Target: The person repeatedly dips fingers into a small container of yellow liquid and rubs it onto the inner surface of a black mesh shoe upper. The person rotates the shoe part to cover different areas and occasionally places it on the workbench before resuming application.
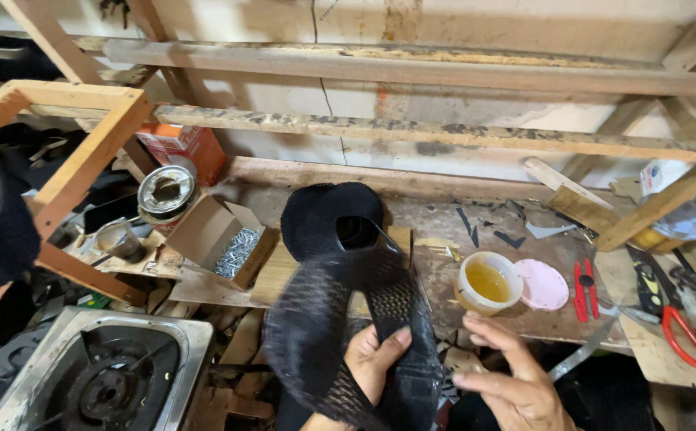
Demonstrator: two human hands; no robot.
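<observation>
the left hand has its grip closed on a black mesh fabric shoe upper, thumb pressed over the lower edge, so the piece stands up in front of the person above the cluttered wooden surface. the right hand hangs just beside it with the fingers spread and loose, grip open, holding nothing. judging from this, the piece is being held up and turned for a look or a fitting; a steady pinch by the left hand and a free right hand near the mesh edge are what any handling of it would need.

just behind the right hand stands a small round tub of yellow glue, lid off, with its pink round lid lying beside it. further right lie red-handled pliers and red-handled scissors. to the left sits an open brown cardboard box of small metal nails. behind that stands a round metal tin, and furthest back an orange and white carton leans by the wall.
</observation>
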